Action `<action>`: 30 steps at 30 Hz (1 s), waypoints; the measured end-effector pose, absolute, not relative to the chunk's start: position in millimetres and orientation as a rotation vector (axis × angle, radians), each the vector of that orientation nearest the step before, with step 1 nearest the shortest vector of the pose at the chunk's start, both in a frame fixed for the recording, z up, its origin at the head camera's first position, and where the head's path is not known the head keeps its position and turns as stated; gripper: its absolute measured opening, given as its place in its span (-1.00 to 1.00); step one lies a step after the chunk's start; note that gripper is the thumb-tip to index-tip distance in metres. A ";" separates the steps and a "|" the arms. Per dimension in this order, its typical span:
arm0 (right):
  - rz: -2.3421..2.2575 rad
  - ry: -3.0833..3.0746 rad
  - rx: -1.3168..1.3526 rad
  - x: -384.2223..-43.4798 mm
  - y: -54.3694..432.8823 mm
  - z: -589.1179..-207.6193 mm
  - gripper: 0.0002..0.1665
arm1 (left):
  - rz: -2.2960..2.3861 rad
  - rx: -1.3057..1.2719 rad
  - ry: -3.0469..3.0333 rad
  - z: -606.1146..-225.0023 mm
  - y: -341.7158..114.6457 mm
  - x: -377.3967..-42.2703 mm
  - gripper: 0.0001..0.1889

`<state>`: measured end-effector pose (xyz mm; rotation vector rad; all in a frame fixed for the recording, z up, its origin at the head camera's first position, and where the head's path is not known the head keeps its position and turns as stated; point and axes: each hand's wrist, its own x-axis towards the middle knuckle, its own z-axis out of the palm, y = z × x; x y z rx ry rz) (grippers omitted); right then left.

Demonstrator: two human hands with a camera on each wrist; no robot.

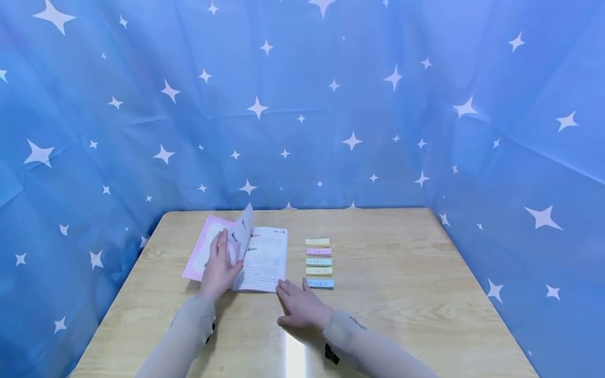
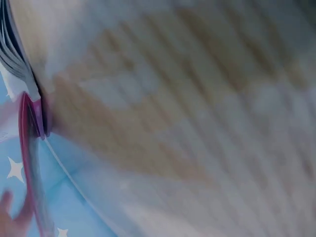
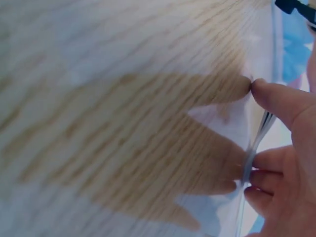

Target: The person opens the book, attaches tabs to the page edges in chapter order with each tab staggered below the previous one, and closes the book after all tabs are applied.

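Note:
A booklet (image 1: pixel 264 262) lies spread on the table, its pink-bordered cover side (image 1: pixel 195 262) to the left. Some of its leaves (image 1: pixel 243 231) stand up near the fold. My left hand (image 1: pixel 219 270) rests over the left side, fingers extended and thumb spread toward the raised leaves. At the booklet's lower right corner is my right hand (image 1: pixel 302 305), its fingers fairly straight and fingertips right at the page edge. The right wrist view shows the thumb (image 3: pixel 276 98) on the tabletop and the other fingers beside the booklet's edge (image 3: pixel 261 131). Part of the left page is hidden by my left hand.
Several coloured paper strips with handwriting stand in a column right of the booklet: a pink strip (image 1: pixel 319 252) near the top and a blue strip (image 1: pixel 320 284) lowest, close to my right fingers. The wooden table (image 1: pixel 402 273) meets a blue star-patterned curtain (image 1: pixel 302 157) behind.

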<state>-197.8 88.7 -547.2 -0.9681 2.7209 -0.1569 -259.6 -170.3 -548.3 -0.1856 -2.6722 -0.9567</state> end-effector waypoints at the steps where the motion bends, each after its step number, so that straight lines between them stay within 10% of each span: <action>1: -0.157 2.717 -0.964 -197.3 88.0 -547.2 0.00 | -0.906 -0.135 -2.657 -547.7 -171.5 -258.1 0.10; 30: -0.163 2.771 -1.011 -199.0 85.8 -544.6 -0.11 | 0.104 -0.297 -2.954 -563.5 -149.1 -265.4 -0.43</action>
